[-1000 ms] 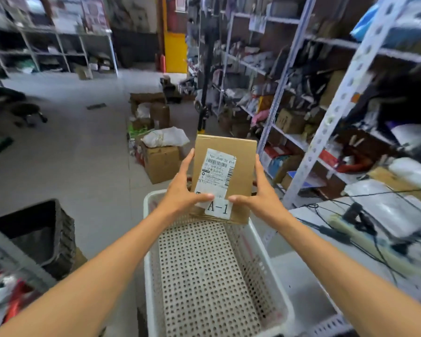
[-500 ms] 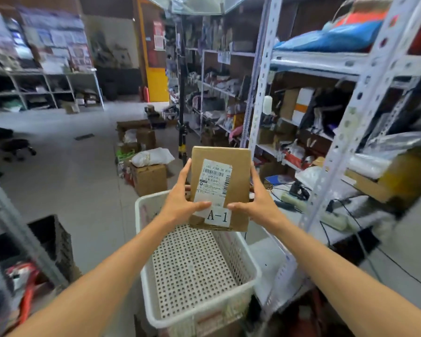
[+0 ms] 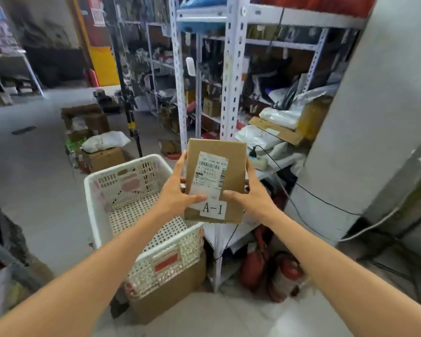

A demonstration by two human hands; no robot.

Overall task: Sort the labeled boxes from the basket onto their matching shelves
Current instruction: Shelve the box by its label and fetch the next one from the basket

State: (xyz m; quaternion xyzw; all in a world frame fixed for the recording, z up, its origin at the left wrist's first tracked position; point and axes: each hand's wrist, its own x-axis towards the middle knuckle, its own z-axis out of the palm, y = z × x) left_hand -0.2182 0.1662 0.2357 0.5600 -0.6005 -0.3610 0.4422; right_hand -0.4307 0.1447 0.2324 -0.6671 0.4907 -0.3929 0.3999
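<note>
Drawn closer since the earlier frame, the white shelving is seen just right of the basket. Above the basket's right edge the cardboard box is held upright, gripped by left grip and right grip, its A-1 label turned toward the camera.

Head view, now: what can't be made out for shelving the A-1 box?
Shelving: head view, no shelf tags readable through blur and clutter; A-1 spot unknown.
Box: head view, fine label print too small; only A-1 reads.
Left hand and right hand: head view, most fingers hidden behind the box.
Basket: head view, near corner hidden by the left forearm.
</note>
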